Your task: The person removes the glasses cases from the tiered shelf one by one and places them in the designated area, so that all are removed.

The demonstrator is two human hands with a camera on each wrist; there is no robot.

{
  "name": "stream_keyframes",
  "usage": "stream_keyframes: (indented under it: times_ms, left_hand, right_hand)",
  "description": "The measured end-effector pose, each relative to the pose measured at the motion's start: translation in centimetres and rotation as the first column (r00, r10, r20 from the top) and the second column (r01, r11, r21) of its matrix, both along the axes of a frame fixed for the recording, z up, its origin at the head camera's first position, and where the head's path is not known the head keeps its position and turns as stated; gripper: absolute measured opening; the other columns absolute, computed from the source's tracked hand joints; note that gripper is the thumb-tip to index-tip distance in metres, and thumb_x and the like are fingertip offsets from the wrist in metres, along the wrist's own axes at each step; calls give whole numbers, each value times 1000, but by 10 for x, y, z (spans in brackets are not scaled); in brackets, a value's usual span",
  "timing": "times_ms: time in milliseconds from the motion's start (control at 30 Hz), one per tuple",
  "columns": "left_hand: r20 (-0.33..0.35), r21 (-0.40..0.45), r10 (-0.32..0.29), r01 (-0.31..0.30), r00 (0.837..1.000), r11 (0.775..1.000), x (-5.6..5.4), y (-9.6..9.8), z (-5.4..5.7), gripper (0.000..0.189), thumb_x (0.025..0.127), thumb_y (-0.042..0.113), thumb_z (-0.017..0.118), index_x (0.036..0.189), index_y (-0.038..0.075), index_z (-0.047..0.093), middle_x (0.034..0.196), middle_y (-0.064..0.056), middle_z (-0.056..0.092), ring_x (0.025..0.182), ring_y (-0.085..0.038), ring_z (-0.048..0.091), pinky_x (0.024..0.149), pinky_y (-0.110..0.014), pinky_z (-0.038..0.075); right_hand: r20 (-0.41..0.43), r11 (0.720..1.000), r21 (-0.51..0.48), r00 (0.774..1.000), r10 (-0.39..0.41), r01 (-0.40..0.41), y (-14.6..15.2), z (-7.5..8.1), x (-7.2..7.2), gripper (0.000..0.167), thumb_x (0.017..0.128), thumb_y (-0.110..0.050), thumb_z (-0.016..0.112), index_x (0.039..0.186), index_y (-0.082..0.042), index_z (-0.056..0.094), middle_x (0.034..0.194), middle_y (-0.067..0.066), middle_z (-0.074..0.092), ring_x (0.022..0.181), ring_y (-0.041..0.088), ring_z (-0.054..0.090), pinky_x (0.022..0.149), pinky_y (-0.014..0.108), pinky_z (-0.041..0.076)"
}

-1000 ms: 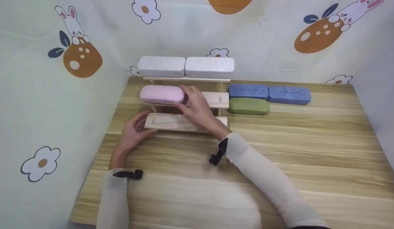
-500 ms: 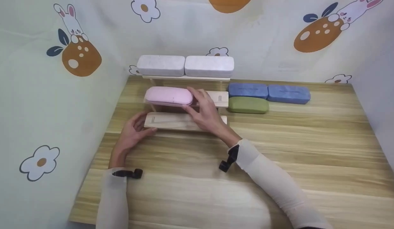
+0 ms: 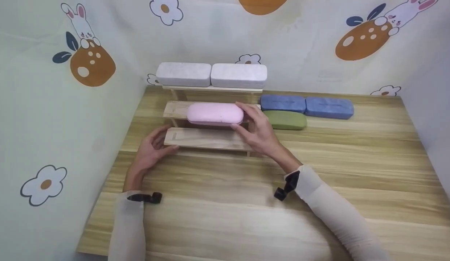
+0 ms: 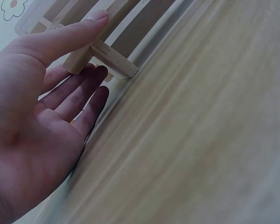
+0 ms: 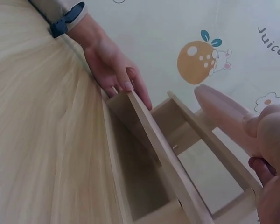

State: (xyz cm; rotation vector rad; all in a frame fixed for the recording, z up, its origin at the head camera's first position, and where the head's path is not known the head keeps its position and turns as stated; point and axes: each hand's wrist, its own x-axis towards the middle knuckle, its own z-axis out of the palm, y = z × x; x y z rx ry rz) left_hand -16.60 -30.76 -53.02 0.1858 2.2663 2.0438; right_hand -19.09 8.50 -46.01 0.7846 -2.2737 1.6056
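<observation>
My right hand [image 3: 259, 132] has the pink case [image 3: 215, 113] by its right end; the thumb sits at the front corner and the other fingers at the back, parted only as far as the case is deep; the case lies lengthwise over the middle step of the wooden rack [image 3: 207, 137], hiding much of that step, and I cannot tell whether its underside touches the wood; my left hand [image 3: 150, 154] grips the left end of the bottom step, thumb at the front edge, the other fingers part-curled round the end, with a narrow opening between them that the plank fills.

Two white cases [image 3: 184, 74] stand end to end on the top step; to the right of the rack two blue cases [image 3: 329, 107] lie end to end on the surface [image 3: 210, 210], and the green case [image 3: 287, 120] lies just in front of the nearer blue one, close by the knuckles of my right hand; pale sleeves [image 3: 129, 228] cover my forearms, a black mount [image 3: 145, 198] at each wrist; rabbits, orange fruit and flowers are printed on the wall [image 3: 210, 36] behind.
</observation>
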Motion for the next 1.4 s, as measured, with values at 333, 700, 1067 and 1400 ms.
stream_keyframes:
  times_ms: [333,700,1067,1400]
  left_hand:
    - [-22,-9,-5,5,1000,1000,-1,-3,0,87,88,1,89,161,-1,44,160,-18,56,144,-16,58,120,-19,47]
    - [-12,-17,-8,8,1000,1000,0,-3,0,85,89,4,89,162,2,45,160,-17,56,145,-15,57,119,-19,47]
    - [-6,-12,-12,12,1000,1000,-1,0,-1,87,89,2,89,162,1,43,164,-15,53,153,-26,50,123,-20,45]
    - [5,4,-14,14,1000,1000,1,0,0,88,88,2,89,162,0,42,162,-17,54,149,-23,54,119,-20,48]
  right_hand:
    - [37,998,-65,999,18,-16,40,-6,13,62,98,-15,83,155,-10,60,142,11,64,129,19,63,110,29,58]
    - [97,976,-212,992,78,-56,86,-8,16,63,95,6,78,154,0,57,147,17,57,137,25,58,120,32,51]
    - [131,958,-285,990,45,-6,129,-13,12,62,95,14,73,154,2,56,147,19,55,140,26,58,121,32,50]
    - [159,919,-392,987,31,35,173,-19,9,62,93,21,69,152,8,55,144,20,55,139,24,57,110,26,58]
